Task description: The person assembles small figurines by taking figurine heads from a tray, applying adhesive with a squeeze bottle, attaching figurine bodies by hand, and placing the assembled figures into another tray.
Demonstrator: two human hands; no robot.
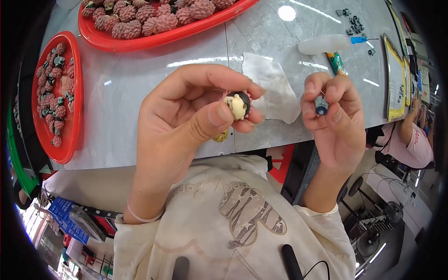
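Observation:
Between the thumb and fingers of my left hand [170, 116] is a small figurine head [238, 106], cream-coloured on the near side with black and pink around it. To its right, my right hand [340, 130] pinches a small blue-grey piece [321, 106] in its fingertips. The two pieces are held apart above the table's near edge. A white cloth [268, 77] lies on the table between and behind the hands. Part of a small yellow round thing [221, 136] shows below my left thumb.
A large red tray [116, 45] of pink scaly pieces stands at the back left. Another red tray [77, 121] holds pink and dark pieces at far left. A white needle-tipped bottle [324, 44], a green-yellow tube [336, 63] and several small grey parts [355, 24] lie back right.

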